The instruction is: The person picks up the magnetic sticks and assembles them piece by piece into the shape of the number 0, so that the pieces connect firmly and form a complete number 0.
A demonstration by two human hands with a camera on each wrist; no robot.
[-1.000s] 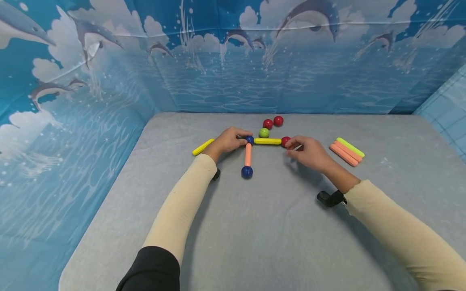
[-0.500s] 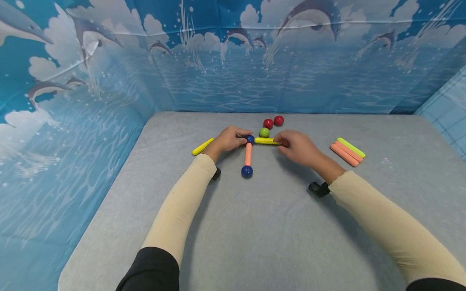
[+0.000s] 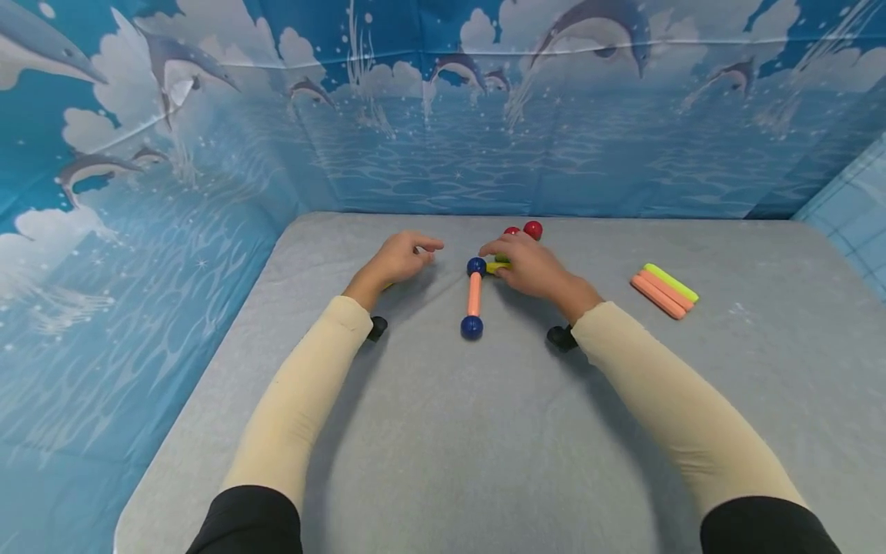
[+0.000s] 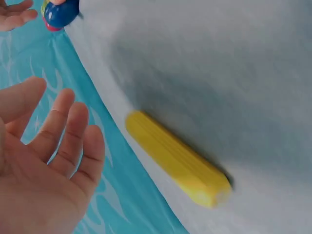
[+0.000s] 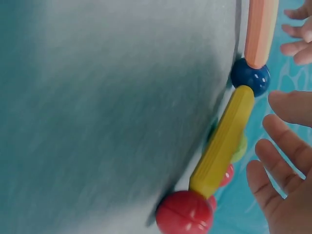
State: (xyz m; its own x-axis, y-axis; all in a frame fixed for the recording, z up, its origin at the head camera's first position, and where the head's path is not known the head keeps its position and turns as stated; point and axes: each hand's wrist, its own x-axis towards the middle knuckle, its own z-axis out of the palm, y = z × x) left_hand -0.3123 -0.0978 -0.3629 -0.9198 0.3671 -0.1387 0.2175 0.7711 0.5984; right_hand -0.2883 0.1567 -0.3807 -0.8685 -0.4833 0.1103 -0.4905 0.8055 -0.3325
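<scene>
Though hidden from head view, nearest red ball [image 5: 183, 215] in right wrist's — fingers [image 5: 273, 158] apart.

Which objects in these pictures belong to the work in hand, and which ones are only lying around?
Likely in the work, joined together near the right hand:
near blue ball
peach rod
far blue ball
yellow rod
red ball at its end

Apparently just lying about:
loose yellow rod near the left hand
green ball
two other red balls
two peach rods and lime rod, side by side
</scene>
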